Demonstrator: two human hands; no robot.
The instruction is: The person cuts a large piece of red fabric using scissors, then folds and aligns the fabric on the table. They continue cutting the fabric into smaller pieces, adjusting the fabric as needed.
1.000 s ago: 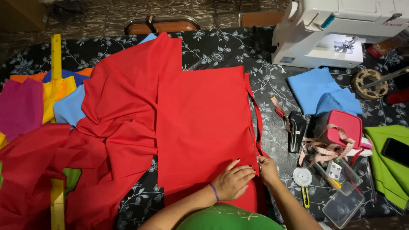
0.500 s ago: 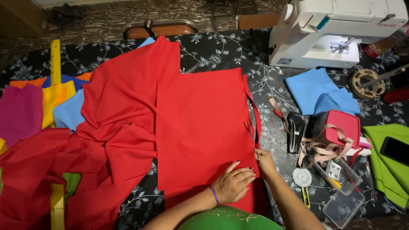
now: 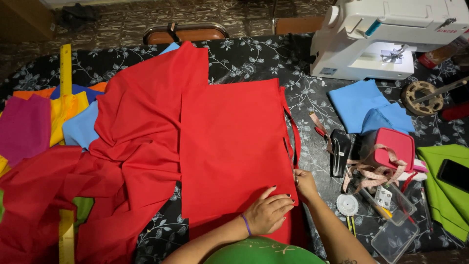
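A folded rectangle of red fabric (image 3: 234, 146) lies flat on the black floral tablecloth (image 3: 254, 58). My left hand (image 3: 267, 213) presses flat on its near right part, fingers spread. My right hand (image 3: 304, 183) pinches the fabric's right edge, next to a thin red strip (image 3: 292, 128) that runs along that edge. More loose red cloth (image 3: 132, 146) spreads to the left.
A white sewing machine (image 3: 391, 39) stands at the back right. Blue cloth (image 3: 371, 110), a pink box (image 3: 393, 149) with a measuring tape, green cloth (image 3: 442, 190) with a phone (image 3: 454, 175), a clear box (image 3: 393, 239) and scissors (image 3: 339, 151) sit at right. Coloured fabrics and a yellow ruler (image 3: 65, 73) lie at left.
My right hand has shifted slightly up along the fabric's right edge. My left hand stays pressed on the cloth.
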